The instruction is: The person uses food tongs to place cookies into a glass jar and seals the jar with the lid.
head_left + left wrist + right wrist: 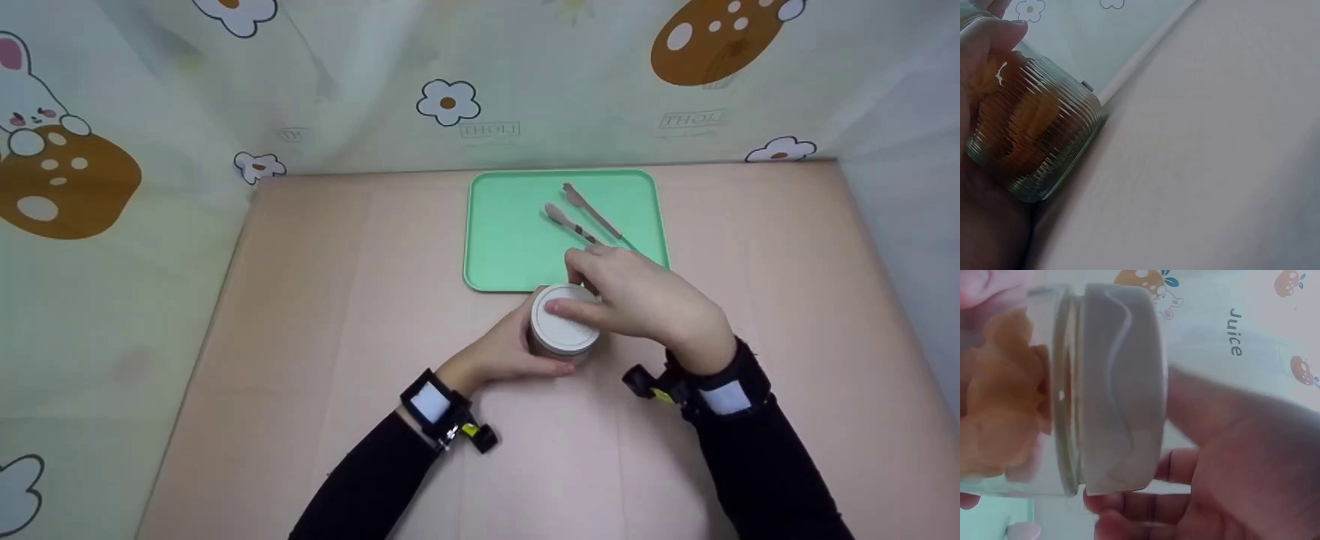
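A pink table [300, 315] fills the scene, walled by a patterned curtain [112, 187]. At its far middle lies a green tray [510, 232] bearing two utensils [581, 214]. Just near of the tray stands a ribbed glass jar [1039, 140] with orange contents, capped by a white lid [564, 321]. The left hand [499, 349] wraps the jar's body from the left; the right hand [645, 300] curls its fingers [1129, 503] round the lid from above.

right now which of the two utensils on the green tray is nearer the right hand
The lower-left utensil; its handle end runs under the right hand. The other utensil lies farther back.
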Demonstrator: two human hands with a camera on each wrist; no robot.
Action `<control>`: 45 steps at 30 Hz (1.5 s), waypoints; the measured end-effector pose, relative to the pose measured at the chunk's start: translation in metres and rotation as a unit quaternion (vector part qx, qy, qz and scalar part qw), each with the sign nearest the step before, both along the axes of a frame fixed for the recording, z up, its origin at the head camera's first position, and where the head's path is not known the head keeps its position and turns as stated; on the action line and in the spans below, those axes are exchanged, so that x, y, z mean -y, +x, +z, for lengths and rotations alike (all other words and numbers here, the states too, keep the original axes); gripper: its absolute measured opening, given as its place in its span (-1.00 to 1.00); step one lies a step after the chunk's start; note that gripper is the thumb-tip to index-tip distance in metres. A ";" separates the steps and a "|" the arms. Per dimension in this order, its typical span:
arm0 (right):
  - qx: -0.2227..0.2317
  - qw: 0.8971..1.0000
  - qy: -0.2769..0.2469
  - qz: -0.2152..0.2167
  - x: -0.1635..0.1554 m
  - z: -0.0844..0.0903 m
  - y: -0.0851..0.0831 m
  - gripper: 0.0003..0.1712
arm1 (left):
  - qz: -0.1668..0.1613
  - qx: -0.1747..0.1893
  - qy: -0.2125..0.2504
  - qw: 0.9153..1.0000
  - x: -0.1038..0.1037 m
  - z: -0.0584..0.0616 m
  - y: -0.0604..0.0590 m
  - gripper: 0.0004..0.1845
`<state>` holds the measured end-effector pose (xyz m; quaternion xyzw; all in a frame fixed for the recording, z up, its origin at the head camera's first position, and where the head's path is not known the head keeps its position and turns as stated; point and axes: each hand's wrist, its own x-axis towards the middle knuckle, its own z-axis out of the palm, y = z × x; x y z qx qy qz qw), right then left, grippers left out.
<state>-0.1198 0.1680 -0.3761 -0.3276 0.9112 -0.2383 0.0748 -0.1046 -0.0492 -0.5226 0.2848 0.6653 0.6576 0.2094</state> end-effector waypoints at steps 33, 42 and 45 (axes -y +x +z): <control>0.042 0.995 0.036 -0.082 0.024 0.002 0.028 -0.22 | -0.015 0.007 0.018 1.000 -0.001 -0.001 0.001 -0.01; 0.015 0.999 0.012 0.050 -0.004 0.013 0.021 0.05 | -0.013 -0.020 -0.021 0.999 0.001 -0.002 0.000 0.11; 0.031 0.996 0.000 0.088 -0.008 0.014 0.017 0.11 | -0.016 -0.023 -0.021 0.999 0.001 -0.002 -0.001 0.18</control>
